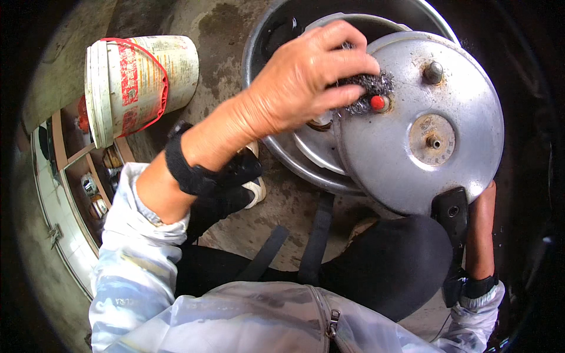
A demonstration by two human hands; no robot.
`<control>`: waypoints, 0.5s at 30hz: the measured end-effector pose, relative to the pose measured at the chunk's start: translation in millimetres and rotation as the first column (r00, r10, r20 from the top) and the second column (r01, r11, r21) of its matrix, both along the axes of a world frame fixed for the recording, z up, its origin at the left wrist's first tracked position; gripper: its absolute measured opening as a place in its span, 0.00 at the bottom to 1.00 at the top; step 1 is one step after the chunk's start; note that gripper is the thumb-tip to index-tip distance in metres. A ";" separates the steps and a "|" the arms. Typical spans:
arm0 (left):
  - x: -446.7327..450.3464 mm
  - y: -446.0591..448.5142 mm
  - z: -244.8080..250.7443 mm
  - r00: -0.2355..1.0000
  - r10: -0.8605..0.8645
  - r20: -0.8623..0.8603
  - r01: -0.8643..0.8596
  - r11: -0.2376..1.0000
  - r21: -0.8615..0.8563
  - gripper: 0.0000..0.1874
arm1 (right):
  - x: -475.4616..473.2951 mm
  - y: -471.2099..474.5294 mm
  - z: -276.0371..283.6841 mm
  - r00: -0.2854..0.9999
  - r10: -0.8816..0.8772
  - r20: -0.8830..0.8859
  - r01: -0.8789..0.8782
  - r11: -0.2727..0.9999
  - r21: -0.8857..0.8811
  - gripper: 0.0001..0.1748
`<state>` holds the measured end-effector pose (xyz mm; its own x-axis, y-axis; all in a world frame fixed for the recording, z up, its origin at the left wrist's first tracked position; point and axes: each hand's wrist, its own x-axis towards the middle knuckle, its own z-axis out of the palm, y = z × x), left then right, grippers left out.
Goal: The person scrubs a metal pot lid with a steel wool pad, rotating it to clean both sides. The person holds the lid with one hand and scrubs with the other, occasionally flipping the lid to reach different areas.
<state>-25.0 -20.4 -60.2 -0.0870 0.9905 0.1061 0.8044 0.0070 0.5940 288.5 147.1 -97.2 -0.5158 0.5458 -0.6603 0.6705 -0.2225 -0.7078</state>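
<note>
My left hand (315, 73) is closed around a dark metal scouring pad (375, 84), pressing it to the upper left of an aluminium pressure cooker lid (388, 154). Right beside the pad stands a small red-topped valve (378, 102). A grey knob (435, 72) and a central vent stem (435, 142) rise from the lid, with brownish stains around them. At the lower right, my right hand (485, 196) reaches behind the lid near its black handle (452, 216) and holds it tilted; the fingers are hidden.
Beneath the lid, a large metal basin (318, 180) on the stained concrete floor holds a metal pot (353, 18). To the left lies a white lidded bucket (176, 73) with a red handle. A low cabinet (66, 212) with open compartments stands at far left. My knee (410, 260) is close below the lid.
</note>
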 end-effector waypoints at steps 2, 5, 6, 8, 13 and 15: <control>-14.0 9.5 0.6 0.998 -0.040 0.043 0.043 0.997 -0.061 0.18 | -1.1 -0.6 0.3 1.000 -0.011 0.005 0.011 1.000 0.002 0.19; -30.3 33.2 -2.0 0.924 -0.353 0.146 0.340 0.934 0.108 0.14 | -1.2 1.2 -4.3 0.999 -0.028 0.019 0.028 1.000 0.011 0.20; -32.7 39.5 0.0 0.883 -0.439 0.167 0.428 0.898 0.101 0.14 | -0.1 3.7 -4.1 0.999 -0.033 0.022 0.032 0.999 0.019 0.20; -35.3 48.6 7.6 0.801 -0.569 0.186 0.569 0.820 0.058 0.15 | 1.4 4.2 -5.7 0.999 -0.034 0.033 0.033 0.999 0.027 0.20; -33.7 50.0 32.5 0.755 -0.654 0.036 0.652 0.756 0.062 0.11 | 2.1 2.8 -3.7 0.998 -0.040 0.048 0.038 0.998 0.047 0.20; -32.9 50.5 32.9 0.755 -0.636 0.156 0.628 0.771 0.103 0.10 | 0.4 3.2 -3.3 0.997 -0.043 0.057 0.040 0.998 0.051 0.21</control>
